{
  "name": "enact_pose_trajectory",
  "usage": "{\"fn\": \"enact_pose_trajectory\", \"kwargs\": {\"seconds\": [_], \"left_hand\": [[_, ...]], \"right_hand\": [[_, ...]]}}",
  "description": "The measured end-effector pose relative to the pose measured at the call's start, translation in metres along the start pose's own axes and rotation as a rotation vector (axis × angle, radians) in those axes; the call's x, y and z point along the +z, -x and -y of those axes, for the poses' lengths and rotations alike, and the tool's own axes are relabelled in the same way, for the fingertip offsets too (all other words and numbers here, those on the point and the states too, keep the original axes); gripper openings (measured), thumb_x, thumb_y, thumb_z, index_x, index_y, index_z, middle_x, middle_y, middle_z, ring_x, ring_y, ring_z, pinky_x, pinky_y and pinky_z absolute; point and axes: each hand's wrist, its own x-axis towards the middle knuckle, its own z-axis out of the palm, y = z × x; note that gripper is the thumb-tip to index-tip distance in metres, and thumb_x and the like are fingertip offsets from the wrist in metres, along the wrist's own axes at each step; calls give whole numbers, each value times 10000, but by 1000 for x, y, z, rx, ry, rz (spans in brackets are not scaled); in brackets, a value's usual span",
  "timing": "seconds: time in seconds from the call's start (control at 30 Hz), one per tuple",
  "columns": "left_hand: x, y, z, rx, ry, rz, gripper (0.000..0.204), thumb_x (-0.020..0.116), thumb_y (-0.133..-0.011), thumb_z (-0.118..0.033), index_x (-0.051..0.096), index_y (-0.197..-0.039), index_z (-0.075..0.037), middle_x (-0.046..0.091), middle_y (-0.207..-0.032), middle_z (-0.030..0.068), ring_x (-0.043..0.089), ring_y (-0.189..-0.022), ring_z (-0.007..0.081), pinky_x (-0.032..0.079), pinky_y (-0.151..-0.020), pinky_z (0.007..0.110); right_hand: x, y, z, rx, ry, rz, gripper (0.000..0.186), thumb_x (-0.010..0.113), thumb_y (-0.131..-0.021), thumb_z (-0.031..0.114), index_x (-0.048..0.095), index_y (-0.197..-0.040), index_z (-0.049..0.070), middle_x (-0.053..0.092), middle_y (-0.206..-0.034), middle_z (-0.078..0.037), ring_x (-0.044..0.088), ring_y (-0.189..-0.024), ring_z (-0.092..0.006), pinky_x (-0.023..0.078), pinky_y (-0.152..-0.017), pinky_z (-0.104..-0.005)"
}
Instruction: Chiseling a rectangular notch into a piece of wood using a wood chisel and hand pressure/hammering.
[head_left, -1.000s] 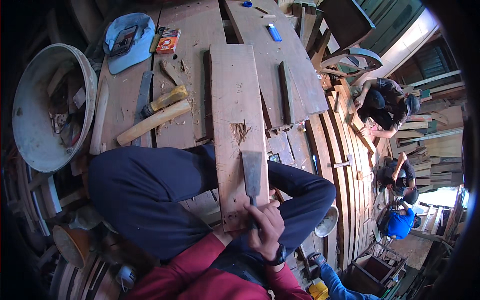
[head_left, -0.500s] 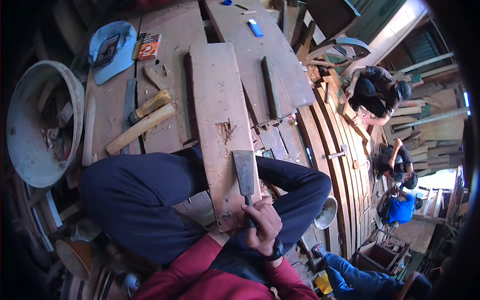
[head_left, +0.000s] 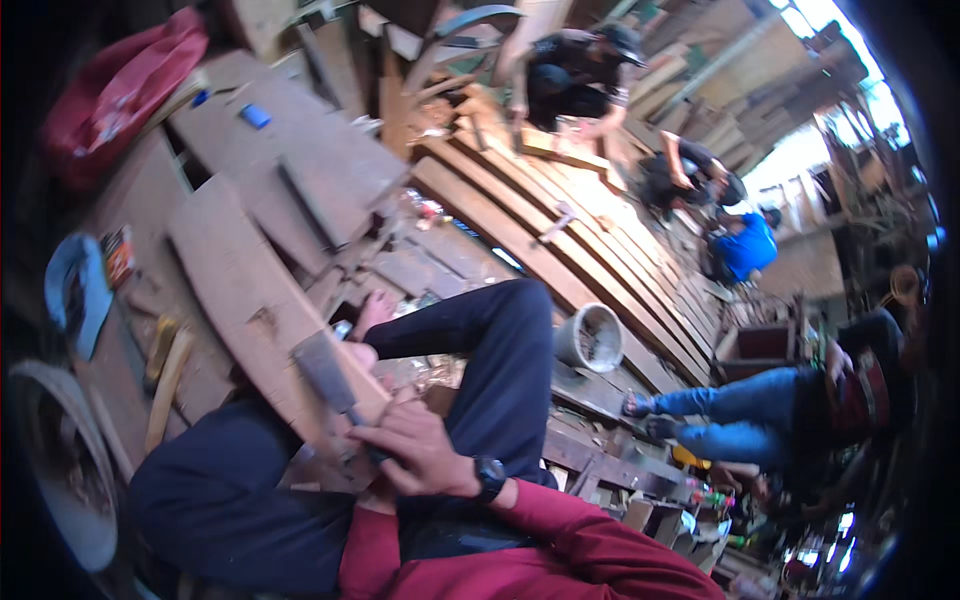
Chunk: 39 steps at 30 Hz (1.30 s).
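My right hand (head_left: 418,446), with a black watch at its wrist, is closed round the handle of a chisel (head_left: 325,370). The chisel's broad, flared metal blade lies flat along a wooden board (head_left: 225,262). This board slants across my bent legs, its far end on other planks. A small rough, chipped patch (head_left: 262,318) marks its upper face, just beyond the blade. My left hand (head_left: 377,496) is by the board's near end, below my right hand; its fingers are hidden.
On the left are a bucket (head_left: 62,470), a wooden handle (head_left: 168,390), a light-blue cap (head_left: 78,290) and a blue lighter (head_left: 256,116). A red bag (head_left: 125,95) lies beyond. Right of my knee stand another bucket (head_left: 590,338) and long beams (head_left: 520,222). Several people work farther off.
My view has swung to the right, so the board now slants and more of the right side shows. The chisel stays in my right hand on the board.
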Motion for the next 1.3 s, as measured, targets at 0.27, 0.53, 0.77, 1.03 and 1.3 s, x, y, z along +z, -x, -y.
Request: {"fn": "enact_pose_trajectory", "kwargs": {"seconds": [0.27, 0.53, 0.77, 1.03, 1.3], "left_hand": [[-39, -26, -4, -222, 110, 183, 597, 437, -1014, -464, 358, -1394, -10, 521, -1242, 108, 499, -1159, 209, 411, -1028, 354], [-56, -27, -11, -412, 137, 294, 512, 472, -998, -461, 451, -1297, -46, 549, -1120, 67, 523, -1034, 181, 434, -940, 329], [-65, -32, -23, -525, 123, 355, 456, 495, -987, -458, 510, -1226, -70, 566, -1033, 42, 538, -951, 163, 449, -882, 314], [-48, -35, -13, -449, 160, 263, 428, 499, -984, -458, 519, -1182, -79, 562, -990, 39, 535, -929, 164, 447, -869, 316], [-40, -25, -13, -462, 175, 219, 402, 502, -981, -457, 528, -1138, -88, 558, -946, 36, 533, -907, 165, 446, -856, 319]], "right_hand": [[-16, 22, -3, 32, -43, 78, 663, 616, -643, 114, 610, -1302, 46, 590, -906, -147, 579, -878, -332, 453, -843, -442], [-18, 37, 6, 54, -39, 136, 669, 604, -678, 112, 586, -1345, 69, 628, -1049, -201, 573, -1074, -385, 376, -1084, -473], [-35, 31, 26, 153, -125, 195, 544, 607, -734, 151, 621, -1272, 71, 634, -976, -190, 578, -1076, -373, 335, -1133, -469], [-15, 40, 21, 115, 70, 71, 381, 604, -900, 200, 531, -1236, 35, 626, -873, -207, 632, -910, -374, 377, -1038, -454], [-17, 40, 29, 279, 170, 59, 649, 636, -771, 234, 505, -1345, -39, 562, -1010, -239, 483, -1081, -353, 376, -986, -414]]}}
